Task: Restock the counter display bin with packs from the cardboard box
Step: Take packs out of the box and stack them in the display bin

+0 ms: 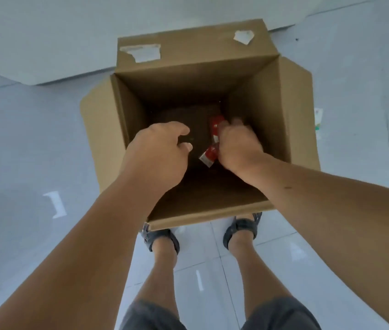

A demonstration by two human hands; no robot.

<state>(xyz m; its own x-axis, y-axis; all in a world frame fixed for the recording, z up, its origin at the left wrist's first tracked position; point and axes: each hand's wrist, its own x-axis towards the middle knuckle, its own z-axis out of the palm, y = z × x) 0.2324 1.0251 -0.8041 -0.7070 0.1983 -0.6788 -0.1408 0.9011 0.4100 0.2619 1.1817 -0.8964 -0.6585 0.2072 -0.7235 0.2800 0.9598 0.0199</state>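
Red-and-white packs lie in the dim bottom of the cardboard box point(272, 110): one pack point(214, 126) just beside the right hand's point(238, 146) fingertips point(236, 122) on the thumb side, and a second pack point(209, 156) lower down, by the heel of that hand and partly under it. Those fingertips are smeared by motion and bent down over the packs; whether they have closed on anything I cannot tell. The left hand point(160, 148) hangs inside the box with its fingers point(185, 146) loosely curled, thumb apart from them, holding nothing; the packs lie a little beyond them, toward the other hand. The display bin is not in view. As I judge the risks, a hurried grab in this poor light could pinch only a pack's edge, so it slips back down during the lift. The pack beneath the palm could be crushed or missed. A forearm brushing the near wall could drag the box across the smooth tile.
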